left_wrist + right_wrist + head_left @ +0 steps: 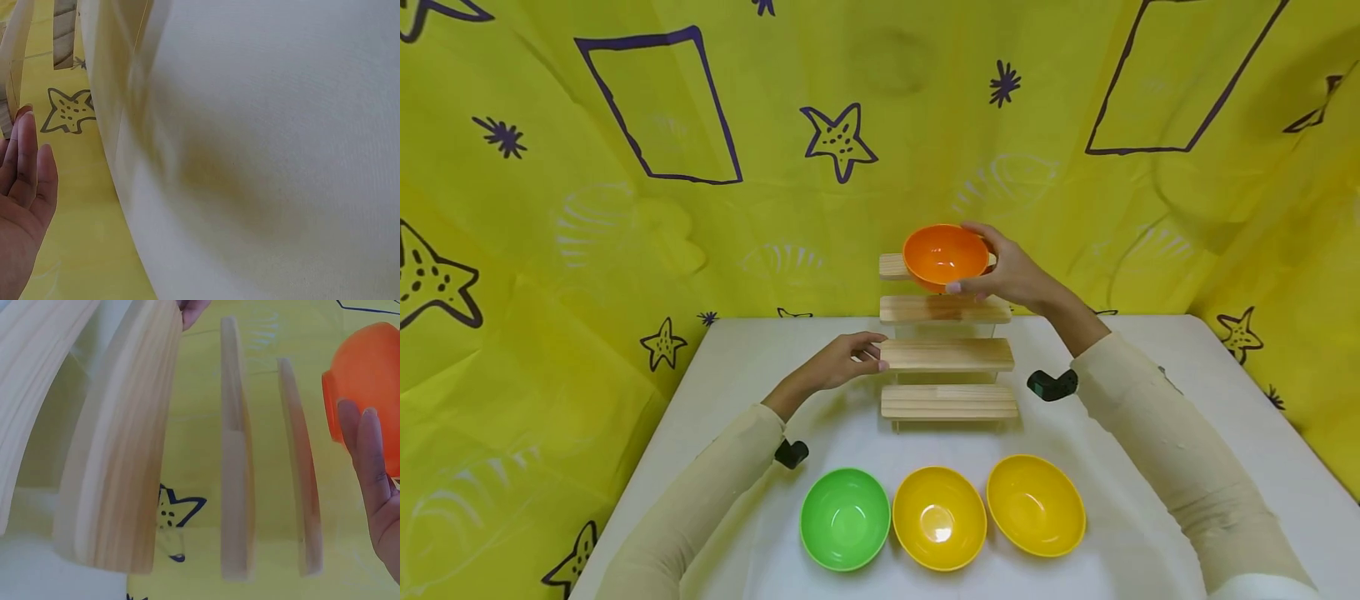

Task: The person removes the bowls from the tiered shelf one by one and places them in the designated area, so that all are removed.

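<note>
My right hand (1013, 271) grips an orange bowl (946, 254) by its right side, thumb low and fingers at the rim. The bowl overlaps the top step of a wooden stand (947, 354) in the head view. In the right wrist view, a gap shows between the bowl's base (331, 409) and the nearest plank (300, 469). My left hand (842, 360) holds the left end of the stand's second-lowest plank, with thumb and forefinger at its front and back edges. In the left wrist view its palm (19, 219) shows, fingertips at the wood.
A green bowl (846, 519) and two yellow bowls, one in the middle (938, 533) and one at the right (1036, 506), stand in a row on the white table (760, 358) in front of the stand. A yellow patterned cloth (775, 208) hangs behind and at both sides.
</note>
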### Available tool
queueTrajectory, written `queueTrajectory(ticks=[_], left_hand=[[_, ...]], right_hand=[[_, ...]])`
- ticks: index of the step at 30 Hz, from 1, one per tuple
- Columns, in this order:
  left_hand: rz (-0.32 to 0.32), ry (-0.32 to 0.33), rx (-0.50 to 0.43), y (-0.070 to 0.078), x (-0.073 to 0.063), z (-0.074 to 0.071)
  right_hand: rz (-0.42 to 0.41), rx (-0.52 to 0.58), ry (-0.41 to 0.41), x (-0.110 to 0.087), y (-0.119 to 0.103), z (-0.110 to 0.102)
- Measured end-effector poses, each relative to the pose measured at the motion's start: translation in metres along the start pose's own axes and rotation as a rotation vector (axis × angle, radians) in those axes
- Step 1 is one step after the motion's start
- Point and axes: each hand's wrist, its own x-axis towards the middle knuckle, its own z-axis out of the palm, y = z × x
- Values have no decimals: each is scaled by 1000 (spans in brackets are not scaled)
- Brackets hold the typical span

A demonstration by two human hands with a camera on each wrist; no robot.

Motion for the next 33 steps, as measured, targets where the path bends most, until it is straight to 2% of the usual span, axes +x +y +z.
queueTrajectory(ticks=[17, 28, 33], left_hand=[[16, 1, -5, 0, 2, 0], [13, 8, -16, -2, 3, 0], [9, 10, -16, -3, 3, 1]], right_hand=[[-13, -12, -1, -20, 23, -9], [47, -1, 7, -37, 26, -14], [32, -4, 10, -48, 32, -18]])
